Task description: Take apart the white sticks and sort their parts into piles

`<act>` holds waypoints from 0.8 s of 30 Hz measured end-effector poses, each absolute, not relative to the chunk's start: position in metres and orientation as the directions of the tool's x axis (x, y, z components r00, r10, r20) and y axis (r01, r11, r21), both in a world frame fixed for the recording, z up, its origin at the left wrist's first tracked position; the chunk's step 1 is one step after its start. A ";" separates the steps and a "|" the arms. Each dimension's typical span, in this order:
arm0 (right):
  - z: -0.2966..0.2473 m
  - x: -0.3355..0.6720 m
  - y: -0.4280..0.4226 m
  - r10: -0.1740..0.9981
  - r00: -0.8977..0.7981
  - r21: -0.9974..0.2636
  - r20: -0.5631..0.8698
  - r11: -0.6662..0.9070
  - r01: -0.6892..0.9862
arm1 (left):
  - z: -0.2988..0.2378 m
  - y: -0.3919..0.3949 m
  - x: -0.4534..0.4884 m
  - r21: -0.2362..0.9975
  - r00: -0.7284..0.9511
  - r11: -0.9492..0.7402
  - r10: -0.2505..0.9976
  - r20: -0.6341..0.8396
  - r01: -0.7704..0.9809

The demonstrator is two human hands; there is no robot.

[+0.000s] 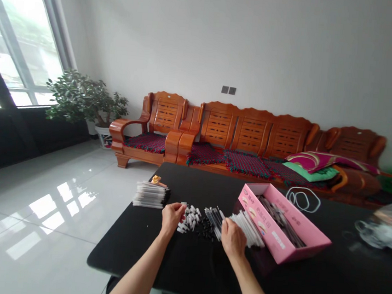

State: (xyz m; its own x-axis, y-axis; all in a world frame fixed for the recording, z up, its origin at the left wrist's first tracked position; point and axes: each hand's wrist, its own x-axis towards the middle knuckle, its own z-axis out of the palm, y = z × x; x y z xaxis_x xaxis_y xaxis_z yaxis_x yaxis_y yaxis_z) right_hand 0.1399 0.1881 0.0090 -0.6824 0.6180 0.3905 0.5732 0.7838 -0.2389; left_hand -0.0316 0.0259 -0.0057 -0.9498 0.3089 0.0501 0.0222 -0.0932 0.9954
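Note:
My left hand (172, 218) is closed in a pinch at the left edge of a pile of small white caps (192, 217); a small white cap seems to show at its fingertips. Fingers curled, my right hand (233, 239) holds a thin pen tube (222, 214), mostly hidden by the fingers. Between the hands lie small black plugs (206, 230) and a row of dark pen refills (213, 217). White pen barrels (248, 229) are laid side by side just beyond my right hand. At the far left, white pens with dark ends are stacked (149, 195).
A pink open box (288, 253) with dark thin sticks stands right on the black table (191, 266). A small yellow figure (156, 179), white loops (303, 200) and a plastic bag (391, 226) are also there. Wooden sofas (253, 129) and a potted plant (82, 99) stand behind.

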 end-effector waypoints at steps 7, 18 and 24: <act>-0.001 0.162 0.286 0.643 -0.626 0.013 0.441 0.693 0.721 | -0.033 0.027 -0.029 0.808 -0.911 0.423 0.225 0.345 0.411; -0.024 0.160 0.307 0.643 -0.685 0.056 0.344 0.714 0.698 | -0.040 0.021 -0.022 0.575 -0.747 0.481 0.357 0.561 0.662; 0.003 0.131 0.319 0.723 -0.667 -0.024 0.181 0.681 0.732 | -0.040 0.020 -0.020 0.564 -0.734 0.474 0.370 0.569 0.676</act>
State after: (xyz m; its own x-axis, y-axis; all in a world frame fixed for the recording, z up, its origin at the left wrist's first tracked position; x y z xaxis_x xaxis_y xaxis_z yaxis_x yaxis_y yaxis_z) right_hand 0.1313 0.3193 0.0033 -0.6665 0.7231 0.1812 0.7321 0.6808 -0.0239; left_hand -0.0204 0.0200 -0.0403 -0.7344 0.3695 0.5694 0.6760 0.4741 0.5642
